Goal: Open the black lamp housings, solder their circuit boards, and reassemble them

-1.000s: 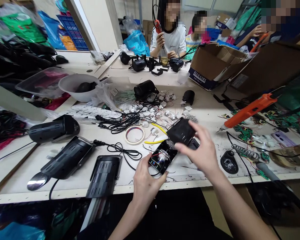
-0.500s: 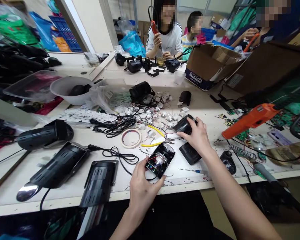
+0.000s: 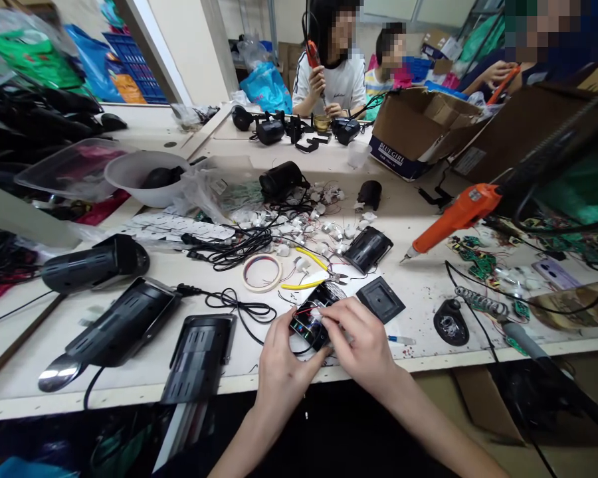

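My left hand (image 3: 282, 368) grips an opened black projector-like housing (image 3: 306, 326) near the table's front edge. Inside it, red wires and coloured spots show, and a clear round lens sits at its far end. My right hand (image 3: 361, 335) is closed, its fingertips pinching a small whitish part in the housing; the fingers partly hide it. Beyond the hands lie a curved black cover (image 3: 367, 249) and a square black plate (image 3: 381, 300). Yellow-handled cutters (image 3: 299, 287) rest just past the housing. A small screwdriver (image 3: 398, 340) lies partly behind my right hand.
An orange electric screwdriver (image 3: 456, 216) hangs at the right, near a soldering iron's coil stand (image 3: 483, 302) and green circuit boards (image 3: 478, 262). Assembled black units (image 3: 199, 358) stand at the left. A tape roll (image 3: 262, 288) and cables (image 3: 239, 245) lie mid-table. People sit opposite.
My right hand has let go of the curved black cover and moved down-left to the housing, pinching inside it. The orange screwdriver has shifted left in view.
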`<state>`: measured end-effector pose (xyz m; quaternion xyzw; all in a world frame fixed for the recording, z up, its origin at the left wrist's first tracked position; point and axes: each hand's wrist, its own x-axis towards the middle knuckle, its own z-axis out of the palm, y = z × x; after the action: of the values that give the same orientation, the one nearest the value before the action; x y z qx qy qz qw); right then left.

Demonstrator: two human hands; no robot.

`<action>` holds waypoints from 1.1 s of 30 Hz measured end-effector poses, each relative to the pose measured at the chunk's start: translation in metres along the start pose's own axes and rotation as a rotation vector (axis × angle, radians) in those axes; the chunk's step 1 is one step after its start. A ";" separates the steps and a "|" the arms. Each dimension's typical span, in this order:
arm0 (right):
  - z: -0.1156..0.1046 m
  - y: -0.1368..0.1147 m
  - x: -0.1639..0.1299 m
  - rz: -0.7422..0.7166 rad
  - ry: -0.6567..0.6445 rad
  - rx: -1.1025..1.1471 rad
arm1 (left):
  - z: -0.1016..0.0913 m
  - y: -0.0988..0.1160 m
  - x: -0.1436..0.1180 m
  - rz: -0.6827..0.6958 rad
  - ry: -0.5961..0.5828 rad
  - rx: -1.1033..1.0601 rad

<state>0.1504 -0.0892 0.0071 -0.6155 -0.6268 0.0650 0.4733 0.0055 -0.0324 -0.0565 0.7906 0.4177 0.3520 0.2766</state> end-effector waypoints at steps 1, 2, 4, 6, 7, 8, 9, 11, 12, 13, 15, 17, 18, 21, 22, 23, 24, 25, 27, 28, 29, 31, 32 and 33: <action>0.001 -0.001 0.000 -0.009 0.006 0.006 | -0.001 0.000 0.000 -0.010 -0.015 -0.011; 0.000 -0.002 -0.001 -0.016 0.010 0.012 | -0.002 0.000 0.001 -0.022 -0.033 -0.021; -0.004 -0.002 -0.004 -0.021 0.019 0.026 | -0.005 0.000 0.001 -0.055 -0.071 -0.036; -0.010 0.000 -0.009 0.001 0.044 0.021 | -0.008 0.000 0.001 -0.087 -0.109 -0.055; -0.013 0.001 -0.012 0.017 0.061 0.009 | -0.010 0.000 0.001 -0.101 -0.125 -0.066; -0.015 0.002 -0.013 0.029 0.074 -0.007 | -0.011 0.000 0.002 -0.113 -0.136 -0.079; -0.016 0.003 -0.014 0.033 0.083 -0.024 | -0.011 0.000 0.002 -0.124 -0.144 -0.092; -0.015 0.004 -0.010 0.013 0.070 -0.056 | -0.012 0.001 0.002 -0.147 -0.150 -0.116; -0.013 0.004 -0.006 -0.006 0.049 -0.070 | -0.011 0.001 0.002 -0.158 -0.149 -0.126; -0.009 0.004 -0.001 -0.024 0.016 -0.088 | -0.011 0.002 0.002 -0.169 -0.147 -0.136; -0.001 0.004 0.011 -0.039 -0.077 -0.133 | -0.011 0.003 0.002 -0.188 -0.146 -0.154; 0.008 0.004 0.022 -0.028 -0.179 -0.184 | -0.010 0.005 0.002 -0.212 -0.136 -0.166; 0.012 0.004 0.025 -0.018 -0.218 -0.209 | -0.010 0.006 0.002 -0.221 -0.130 -0.169; 0.018 0.006 0.030 -0.001 -0.282 -0.241 | -0.010 0.007 0.001 -0.217 -0.113 -0.179; 0.019 0.006 0.031 0.003 -0.293 -0.235 | -0.010 0.008 0.001 -0.212 -0.112 -0.185; 0.019 0.006 0.031 0.007 -0.302 -0.225 | -0.011 0.008 0.001 -0.212 -0.110 -0.189; 0.019 0.007 0.031 0.011 -0.311 -0.214 | -0.011 0.009 0.001 -0.219 -0.111 -0.193; 0.019 0.007 0.031 0.018 -0.318 -0.208 | -0.011 0.009 0.001 -0.232 -0.113 -0.194; 0.019 0.008 0.031 0.030 -0.331 -0.219 | -0.011 0.010 0.001 -0.259 -0.118 -0.191; 0.020 0.008 0.032 0.034 -0.340 -0.231 | -0.011 0.011 0.001 -0.270 -0.120 -0.188; 0.020 0.009 0.033 0.037 -0.349 -0.245 | -0.011 0.011 0.001 -0.279 -0.119 -0.186; 0.021 0.010 0.034 0.035 -0.372 -0.255 | -0.012 0.011 0.001 -0.286 -0.116 -0.182; 0.020 0.011 0.035 0.031 -0.385 -0.244 | -0.012 0.011 0.001 -0.285 -0.114 -0.182; 0.019 0.011 0.035 0.026 -0.393 -0.220 | -0.011 0.010 0.000 -0.282 -0.112 -0.182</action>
<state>0.1525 -0.0480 0.0069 -0.6470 -0.7023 0.1213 0.2711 0.0014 -0.0356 -0.0419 0.7142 0.4749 0.3015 0.4166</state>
